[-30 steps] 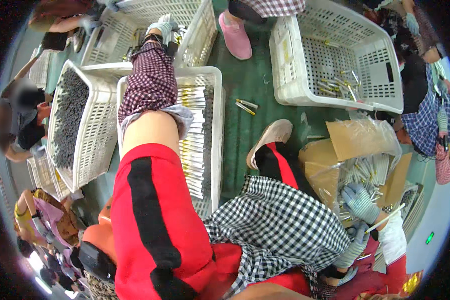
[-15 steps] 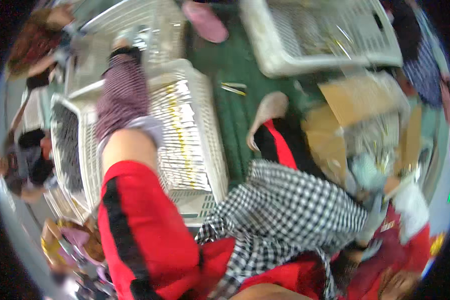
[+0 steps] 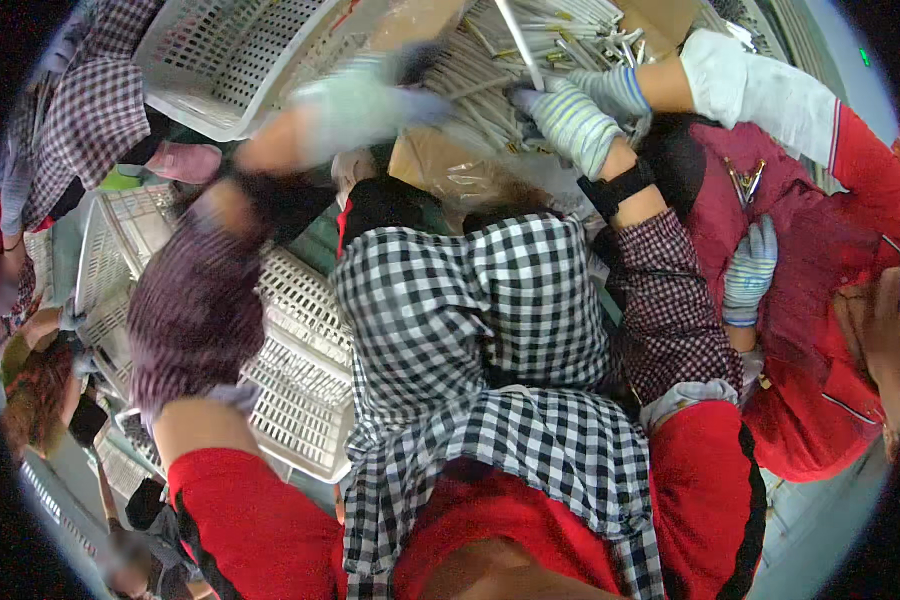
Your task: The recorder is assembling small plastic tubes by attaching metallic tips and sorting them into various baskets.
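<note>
Holding a slim, straight white rod (image 3: 518,42) are the right fingers (image 3: 553,110); I cannot tell how the blurred left fingers (image 3: 425,107) stand.

I have the cardboard box (image 3: 418,168) ahead of the apron-covered lap (image 3: 470,310), a heap of rods (image 3: 475,90) in it. Right hand (image 3: 578,128) is at the heap's near right side, one rod (image 3: 517,40) sticking up from its grip; a co-worker's hand (image 3: 615,92) is just beyond and right. Left hand (image 3: 355,105), blurred, is left of the heap; can't tell if it touches anything. Big crate (image 3: 215,130) left of the box, beyond my left wrist; another crate (image 3: 305,455) between left arm and lap. Co-worker (image 3: 800,225) sits right of my right arm.
</note>
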`<state>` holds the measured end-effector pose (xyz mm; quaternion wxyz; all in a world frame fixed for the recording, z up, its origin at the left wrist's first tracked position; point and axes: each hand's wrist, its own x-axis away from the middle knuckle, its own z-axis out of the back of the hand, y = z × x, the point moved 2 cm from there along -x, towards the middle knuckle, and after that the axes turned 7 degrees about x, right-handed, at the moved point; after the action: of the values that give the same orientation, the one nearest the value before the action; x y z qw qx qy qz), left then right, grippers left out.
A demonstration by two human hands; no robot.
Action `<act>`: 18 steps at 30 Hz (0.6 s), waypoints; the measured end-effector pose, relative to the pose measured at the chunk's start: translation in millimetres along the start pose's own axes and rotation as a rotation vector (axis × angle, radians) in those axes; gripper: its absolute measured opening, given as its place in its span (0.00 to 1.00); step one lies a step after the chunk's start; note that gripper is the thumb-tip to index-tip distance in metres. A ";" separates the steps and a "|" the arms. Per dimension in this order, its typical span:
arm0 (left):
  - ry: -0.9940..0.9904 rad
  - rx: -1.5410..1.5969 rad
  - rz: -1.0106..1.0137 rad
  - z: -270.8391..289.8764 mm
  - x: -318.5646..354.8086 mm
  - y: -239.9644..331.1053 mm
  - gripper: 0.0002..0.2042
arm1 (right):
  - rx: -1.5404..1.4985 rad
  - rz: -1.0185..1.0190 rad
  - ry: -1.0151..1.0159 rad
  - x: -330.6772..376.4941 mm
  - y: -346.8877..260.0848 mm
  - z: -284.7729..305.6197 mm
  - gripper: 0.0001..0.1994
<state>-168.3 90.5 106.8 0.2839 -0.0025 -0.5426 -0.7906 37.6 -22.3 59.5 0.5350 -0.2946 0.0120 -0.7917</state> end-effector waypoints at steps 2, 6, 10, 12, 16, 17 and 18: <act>-0.170 -0.655 -0.171 -37.2 -42.7 -3.2 0.28 | 0.279 0.235 -0.019 7.8 -10.9 -1.5 0.15; -0.266 -0.946 -0.182 -82.9 -115.7 -57.7 0.22 | -1.027 0.078 0.330 58.1 15.2 -13.2 0.16; -0.463 -0.763 -0.256 -66.6 -130.4 -94.1 0.15 | -1.220 -0.034 0.273 83.8 26.5 -27.9 0.15; -0.535 -0.878 -0.232 -70.7 -122.4 -95.6 0.16 | -1.304 -0.070 0.310 85.4 32.0 -32.6 0.13; -0.424 -0.981 -0.074 -77.7 -116.4 -73.1 0.13 | -1.342 -0.117 0.255 92.2 36.9 -42.1 0.13; -0.496 -1.021 -0.031 -79.6 -114.8 -56.3 0.12 | -1.346 -0.103 0.238 97.0 37.5 -38.5 0.14; -0.571 -1.060 0.023 -82.0 -109.2 -49.4 0.11 | -1.351 -0.102 0.234 102.4 38.7 -38.5 0.14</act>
<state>-74.0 81.1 -3.3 0.0955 -0.3621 -0.1291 -0.9182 25.7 -137.7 61.3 0.1910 -0.4764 0.5468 -0.6615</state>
